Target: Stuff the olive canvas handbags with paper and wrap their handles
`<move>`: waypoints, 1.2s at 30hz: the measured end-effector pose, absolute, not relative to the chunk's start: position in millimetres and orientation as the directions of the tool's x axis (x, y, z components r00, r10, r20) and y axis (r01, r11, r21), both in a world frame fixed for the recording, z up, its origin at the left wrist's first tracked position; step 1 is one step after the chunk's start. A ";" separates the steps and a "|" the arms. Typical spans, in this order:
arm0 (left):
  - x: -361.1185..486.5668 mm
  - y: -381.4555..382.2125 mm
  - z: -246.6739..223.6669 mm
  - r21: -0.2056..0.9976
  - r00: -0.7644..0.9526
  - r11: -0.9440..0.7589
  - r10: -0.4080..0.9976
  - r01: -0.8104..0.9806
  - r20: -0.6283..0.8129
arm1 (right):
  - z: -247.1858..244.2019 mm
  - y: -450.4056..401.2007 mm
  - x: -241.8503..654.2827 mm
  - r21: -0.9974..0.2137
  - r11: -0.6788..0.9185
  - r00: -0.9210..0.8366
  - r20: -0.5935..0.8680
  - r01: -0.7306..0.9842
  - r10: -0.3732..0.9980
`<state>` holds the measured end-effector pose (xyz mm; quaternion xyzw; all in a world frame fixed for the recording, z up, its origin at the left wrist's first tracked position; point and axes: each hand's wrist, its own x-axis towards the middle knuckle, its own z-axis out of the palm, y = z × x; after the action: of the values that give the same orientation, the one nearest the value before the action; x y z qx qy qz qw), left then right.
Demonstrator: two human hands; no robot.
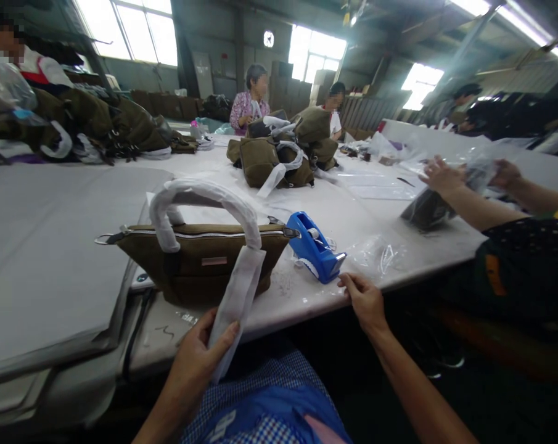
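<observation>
A: Left hand [207,348]?
B: Gripping the paper [242,287], apparently to keep it taut; bag [200,277] upright just beyond.
A: Right hand [366,302]?
B: Fingertips pinched together, contents unclear; dispenser [320,259] just ahead, presumably for easy reach.

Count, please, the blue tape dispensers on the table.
1. The blue tape dispenser stands on the table, beside the nearest olive bag and close to the right hand. Others may be hidden behind the heaped bags.

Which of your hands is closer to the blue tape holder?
Right. The right hand is just beside the blue tape holder; the left hand is farther away, to its left, holding a white strip.
</observation>
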<state>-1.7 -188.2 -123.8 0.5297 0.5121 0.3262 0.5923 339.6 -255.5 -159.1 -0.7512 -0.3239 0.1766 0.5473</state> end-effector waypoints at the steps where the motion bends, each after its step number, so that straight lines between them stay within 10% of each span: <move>1: -1.7 -188.2 -124.7 0.963 0.266 0.217 0.930 0.158 -0.253 | -156.0 -262.3 330.1 -0.923 -0.180 0.705 0.122 0.339 0.699; 12: -0.1 -193.1 -130.0 0.984 0.309 0.116 0.939 0.137 -0.153 | -104.9 -259.9 185.5 -0.872 0.251 0.070 0.307 0.419 0.949; 27: 4.6 -199.4 -126.1 0.979 0.270 0.131 0.948 0.153 -0.169 | -115.3 -216.2 172.0 -0.559 -0.104 0.212 0.131 0.823 0.969; 32: 5.5 -202.0 -120.2 0.952 0.359 0.305 0.892 -0.031 -0.274 | -147.7 -213.4 190.3 -0.900 -0.231 0.057 -0.226 0.369 0.973; 36: 5.3 -201.2 -120.5 0.932 0.336 0.349 0.893 -0.097 -0.300 | -159.1 -223.1 198.8 -0.935 -0.287 0.114 -0.268 0.206 0.957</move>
<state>5.3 -201.2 -120.5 0.4422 0.4500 0.3602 0.6872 198.8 -223.1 -159.1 -0.6386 -0.4553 0.4854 0.3863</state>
